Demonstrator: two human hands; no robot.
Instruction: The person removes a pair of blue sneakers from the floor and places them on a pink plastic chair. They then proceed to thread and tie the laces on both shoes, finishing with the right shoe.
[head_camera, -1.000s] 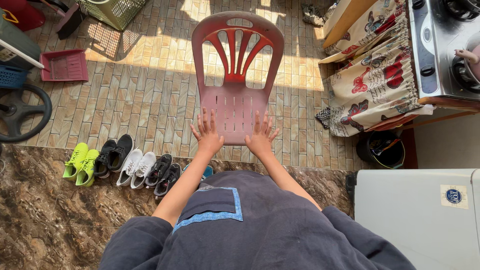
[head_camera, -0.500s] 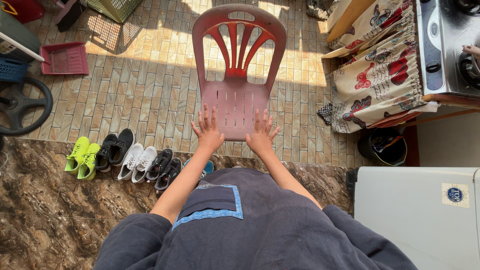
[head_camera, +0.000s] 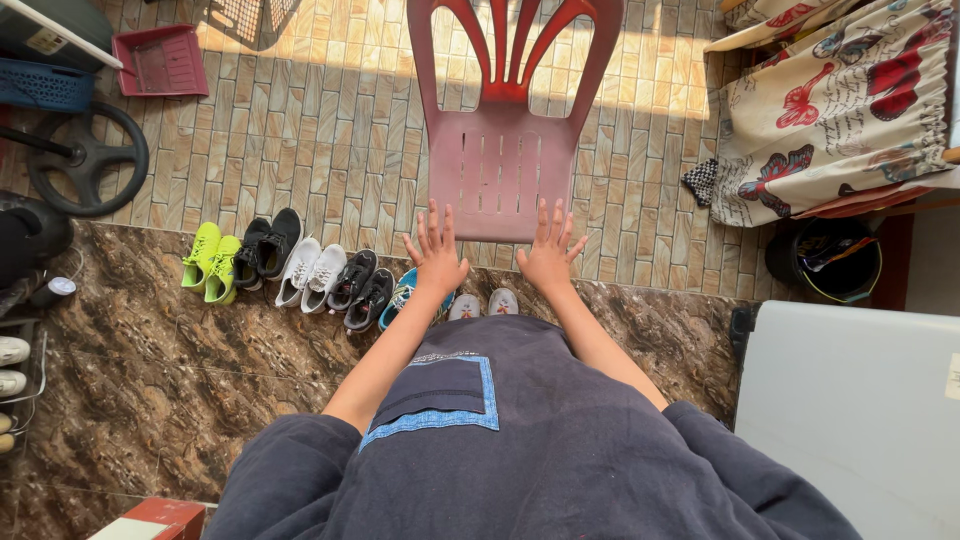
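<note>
A floor of pale brick-pattern tiles is seen from above, bordered at its near edge by a band of dark brown marbled stone. A red plastic chair is stood on the tiles near the middle of the far edge, its seat turned toward the person. A patterned cloth with butterflies is hung at the right edge, with a dark bucket just below it. A black wheel is laid at the left edge. A row of shoes is lined up along the join of tile and stone. The left hand and right hand are held flat with fingers spread wide, nothing grasped, over the front edge of the chair seat; whether the seat is touched cannot be told.
</note>
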